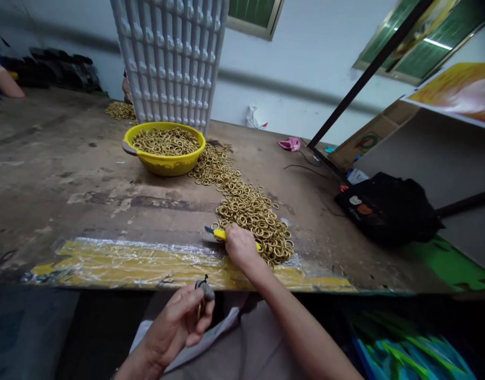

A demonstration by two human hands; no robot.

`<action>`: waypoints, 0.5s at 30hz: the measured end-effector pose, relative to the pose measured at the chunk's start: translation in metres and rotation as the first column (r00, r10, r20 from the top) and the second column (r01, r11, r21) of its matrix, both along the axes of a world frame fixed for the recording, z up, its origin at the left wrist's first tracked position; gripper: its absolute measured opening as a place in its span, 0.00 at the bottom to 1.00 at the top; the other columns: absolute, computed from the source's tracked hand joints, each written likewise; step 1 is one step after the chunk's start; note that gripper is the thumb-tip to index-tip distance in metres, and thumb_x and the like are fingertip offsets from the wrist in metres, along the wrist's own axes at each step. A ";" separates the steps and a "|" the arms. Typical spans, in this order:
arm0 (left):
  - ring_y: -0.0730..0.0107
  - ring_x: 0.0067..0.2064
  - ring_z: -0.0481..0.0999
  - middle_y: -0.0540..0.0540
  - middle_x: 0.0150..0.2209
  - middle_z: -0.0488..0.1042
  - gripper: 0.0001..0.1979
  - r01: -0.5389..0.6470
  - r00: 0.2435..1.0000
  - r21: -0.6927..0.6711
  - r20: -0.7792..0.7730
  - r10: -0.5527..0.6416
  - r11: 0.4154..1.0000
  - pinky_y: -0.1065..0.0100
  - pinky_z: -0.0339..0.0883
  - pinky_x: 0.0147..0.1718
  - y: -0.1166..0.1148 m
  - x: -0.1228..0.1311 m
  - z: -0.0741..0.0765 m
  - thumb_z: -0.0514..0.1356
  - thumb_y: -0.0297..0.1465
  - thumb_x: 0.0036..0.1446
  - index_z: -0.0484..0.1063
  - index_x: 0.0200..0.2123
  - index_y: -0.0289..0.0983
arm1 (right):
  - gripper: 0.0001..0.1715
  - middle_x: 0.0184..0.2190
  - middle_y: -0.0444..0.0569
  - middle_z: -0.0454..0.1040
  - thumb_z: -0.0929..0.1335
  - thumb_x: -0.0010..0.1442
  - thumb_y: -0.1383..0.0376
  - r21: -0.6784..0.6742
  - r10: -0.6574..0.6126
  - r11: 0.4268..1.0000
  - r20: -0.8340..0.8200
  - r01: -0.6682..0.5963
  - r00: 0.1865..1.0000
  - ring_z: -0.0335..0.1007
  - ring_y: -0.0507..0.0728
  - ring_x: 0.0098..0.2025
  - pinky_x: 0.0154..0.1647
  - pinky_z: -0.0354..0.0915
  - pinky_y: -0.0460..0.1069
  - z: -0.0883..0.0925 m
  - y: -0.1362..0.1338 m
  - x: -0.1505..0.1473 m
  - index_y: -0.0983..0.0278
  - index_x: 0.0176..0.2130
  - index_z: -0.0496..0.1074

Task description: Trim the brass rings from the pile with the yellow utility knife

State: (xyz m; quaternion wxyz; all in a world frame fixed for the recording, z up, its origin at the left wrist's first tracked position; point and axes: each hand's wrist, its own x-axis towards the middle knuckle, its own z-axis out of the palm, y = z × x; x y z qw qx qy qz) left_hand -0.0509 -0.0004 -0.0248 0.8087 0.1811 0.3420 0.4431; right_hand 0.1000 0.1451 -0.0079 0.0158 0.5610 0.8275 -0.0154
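My right hand [240,246] rests on the table edge, fingers closed around a yellow-handled utility knife [218,234] whose blade tip points left. It lies against a long heap of brass rings [250,208] that runs across the worn table [68,174]. My left hand [179,322] is below the table edge over my lap, pinching a ring [198,309] with a small dark piece on top between thumb and fingers. A yellow basin [163,161] full of rings stands at the back.
A tall white plastic crate [171,58] stands behind the basin, with more rings [119,110] to its left. A black bag [389,208] lies at the right. Taped yellow plastic [119,261] covers the front edge. Another person's arm [5,82] shows far left.
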 end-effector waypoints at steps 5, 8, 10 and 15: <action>0.85 0.14 0.47 0.59 0.14 0.54 0.21 0.025 0.998 -0.019 -0.048 -0.026 1.000 0.81 0.39 0.10 0.019 0.000 -0.004 0.64 0.42 0.56 0.59 0.22 0.37 | 0.07 0.36 0.53 0.76 0.65 0.59 0.71 0.001 -0.010 1.000 -0.054 0.010 0.999 0.73 0.57 0.35 0.35 0.62 0.48 -0.001 0.005 0.006 0.67 0.37 0.73; 0.85 0.14 0.53 0.54 0.19 0.67 0.15 -0.017 0.993 0.030 -0.120 0.021 0.999 0.80 0.43 0.11 0.029 0.002 0.002 0.64 0.39 0.55 0.65 0.29 0.35 | 0.06 0.30 0.49 0.73 0.66 0.58 0.68 -0.048 -0.036 0.999 -0.344 0.020 0.938 0.68 0.54 0.32 0.33 0.61 0.47 0.006 -0.007 0.014 0.66 0.31 0.72; 0.85 0.16 0.59 0.48 0.29 0.75 0.15 -0.051 0.990 0.047 -0.130 0.057 0.998 0.80 0.46 0.12 0.033 0.004 0.007 0.65 0.38 0.55 0.68 0.38 0.35 | 0.10 0.24 0.44 0.68 0.65 0.60 0.64 -0.206 -0.125 0.978 -0.667 -0.020 0.734 0.63 0.51 0.26 0.28 0.59 0.45 0.011 -0.021 0.019 0.65 0.27 0.70; 0.86 0.16 0.60 0.45 0.32 0.77 0.15 -0.032 0.999 0.068 -0.016 0.033 0.997 0.80 0.46 0.12 0.038 0.011 0.016 0.67 0.37 0.54 0.70 0.39 0.34 | 0.15 0.17 0.37 0.58 0.69 0.57 0.55 -0.525 -0.492 0.820 -0.850 -0.227 0.186 0.50 0.47 0.18 0.20 0.51 0.43 0.013 -0.062 0.021 0.64 0.28 0.68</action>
